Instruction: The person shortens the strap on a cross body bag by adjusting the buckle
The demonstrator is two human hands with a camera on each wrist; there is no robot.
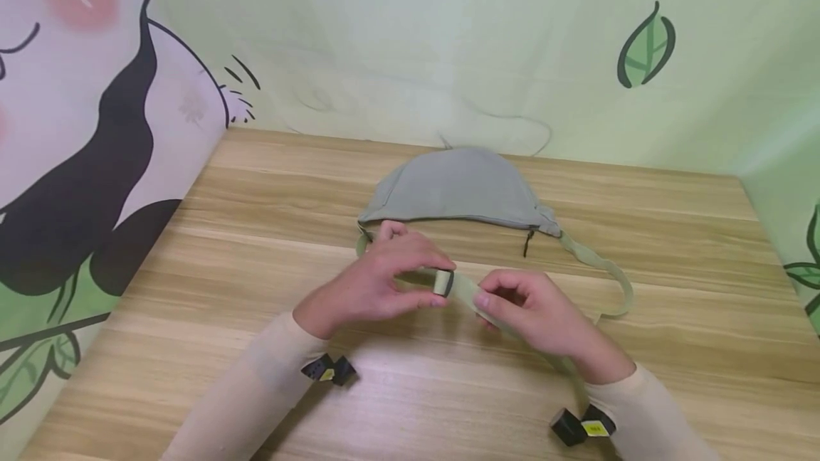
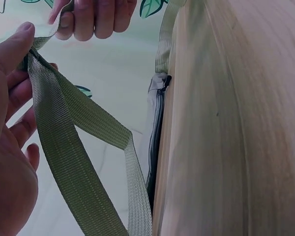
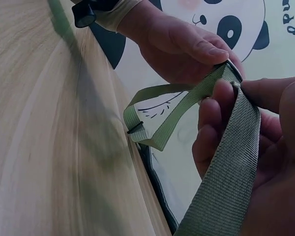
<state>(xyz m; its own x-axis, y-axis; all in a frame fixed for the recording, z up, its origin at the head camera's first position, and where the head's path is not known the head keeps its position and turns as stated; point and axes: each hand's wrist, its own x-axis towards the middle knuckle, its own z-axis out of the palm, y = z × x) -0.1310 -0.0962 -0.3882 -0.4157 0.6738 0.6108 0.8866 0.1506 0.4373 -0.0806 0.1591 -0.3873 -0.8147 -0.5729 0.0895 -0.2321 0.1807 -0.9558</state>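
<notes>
A grey waist bag (image 1: 458, 187) lies on the table, its zipper edge toward me. My left hand (image 1: 387, 276) pinches a dark strap buckle (image 1: 449, 283) between thumb and fingertips, with green webbing threaded through it. Just to the right, my right hand (image 1: 534, 311) pinches the flat green strap (image 1: 465, 289) between thumb and forefinger. In the left wrist view, the strap (image 2: 64, 142) hangs in a loop below the left hand. The right wrist view has the webbing (image 3: 226, 162) running down from the right fingers, close beside the left hand (image 3: 187, 54).
The wooden table (image 1: 211, 247) meets a pale green wall cloth (image 1: 384, 41) with panda and leaf drawings. A black zipper pull (image 1: 528, 242) hangs from the bag's front edge. More strap (image 1: 618, 283) curves across the table at the right.
</notes>
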